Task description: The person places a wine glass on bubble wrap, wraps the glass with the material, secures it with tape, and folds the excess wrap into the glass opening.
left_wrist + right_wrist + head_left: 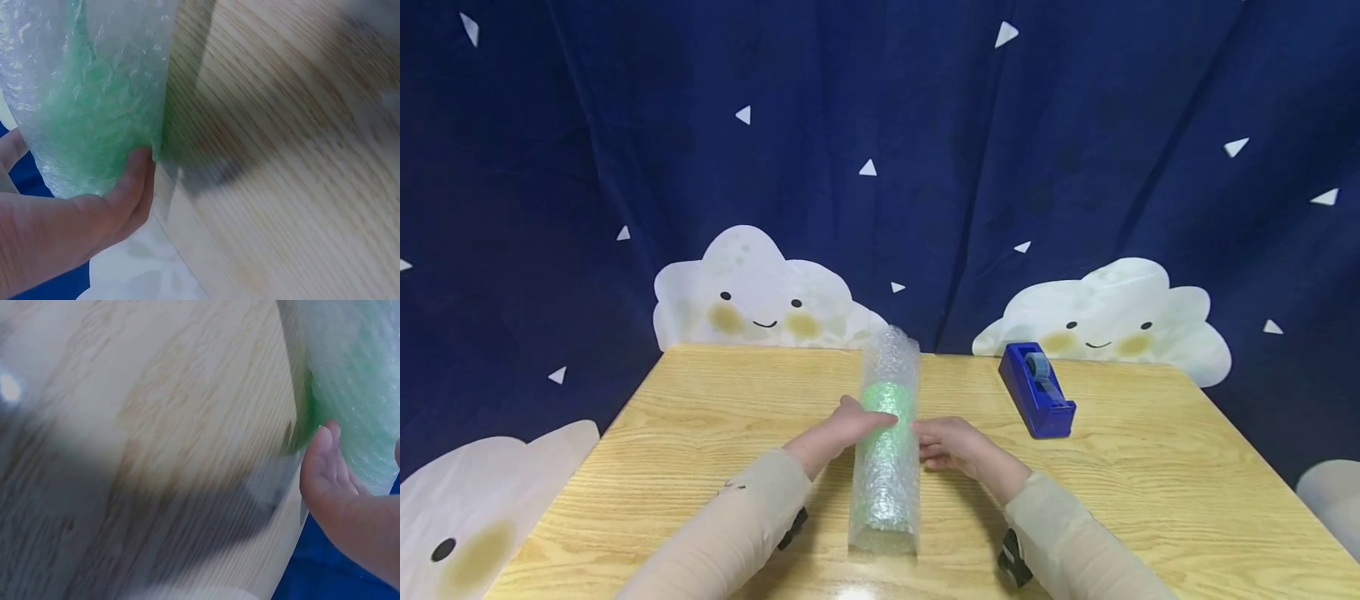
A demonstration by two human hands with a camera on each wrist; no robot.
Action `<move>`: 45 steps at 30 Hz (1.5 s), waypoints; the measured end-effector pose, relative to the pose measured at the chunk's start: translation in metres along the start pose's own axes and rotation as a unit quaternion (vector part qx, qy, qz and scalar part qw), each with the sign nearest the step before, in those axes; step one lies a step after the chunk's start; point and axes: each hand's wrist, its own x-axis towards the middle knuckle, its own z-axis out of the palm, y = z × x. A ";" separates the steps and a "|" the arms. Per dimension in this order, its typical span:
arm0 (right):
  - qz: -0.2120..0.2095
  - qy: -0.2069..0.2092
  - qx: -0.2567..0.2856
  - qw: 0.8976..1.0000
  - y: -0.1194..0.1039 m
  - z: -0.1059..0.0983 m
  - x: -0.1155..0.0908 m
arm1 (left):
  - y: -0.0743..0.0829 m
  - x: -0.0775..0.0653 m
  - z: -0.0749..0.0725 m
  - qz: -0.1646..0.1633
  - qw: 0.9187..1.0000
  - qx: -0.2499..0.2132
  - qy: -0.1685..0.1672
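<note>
A long roll of clear bubble wrap (pixel 886 487) lies lengthwise on the table, with something green showing through it; what is inside cannot be made out. My left hand (pixel 857 423) grips the roll from its left, thumb laid across the top. In the left wrist view, fingers (pixel 134 178) of that hand lie against the wrap's lower edge. My right hand (pixel 955 446) is at the roll's right side, fingertips at the wrap. The right wrist view has its fingers (pixel 320 450) loosely extended beside the green-tinted bubble wrap (pixel 356 381).
A blue tape dispenser (pixel 1037 392) with a roll of clear tape stands at the back right of the wooden table (pixel 715 408). Behind the table hangs a dark blue curtain (pixel 820 67) with clouds and white triangles.
</note>
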 end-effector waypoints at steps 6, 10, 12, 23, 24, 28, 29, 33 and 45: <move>0.018 -0.020 -0.007 1.000 0.001 0.003 0.000 | -0.002 0.002 -0.002 -0.007 0.999 -0.032 -0.020; 0.015 -0.025 -0.004 1.000 0.000 0.004 0.000 | -0.003 0.002 -0.002 -0.010 0.999 -0.022 -0.024; 0.007 -0.030 -0.002 1.000 0.000 0.004 0.000 | -0.004 0.001 -0.001 -0.007 1.000 0.002 -0.015; -0.017 -0.060 0.019 0.998 0.002 -0.004 -0.001 | -0.002 -0.001 0.003 0.013 0.998 0.062 0.013; -0.017 -0.056 0.023 0.998 0.001 -0.004 -0.001 | -0.002 -0.001 0.002 0.014 0.999 0.051 0.009; -0.012 -0.039 0.035 0.999 -0.001 -0.004 0.000 | -0.004 0.001 0.001 0.018 1.000 0.008 -0.003; -0.010 -0.037 0.036 0.999 -0.002 -0.004 0.000 | -0.004 0.001 0.001 0.019 1.000 0.000 -0.004; -0.013 -0.037 0.038 0.999 -0.003 -0.004 0.000 | -0.004 0.002 -0.001 0.017 1.000 -0.017 0.001; 0.009 -0.036 0.057 0.998 -0.003 0.000 0.001 | -0.003 -0.001 -0.001 0.006 0.999 -0.007 -0.039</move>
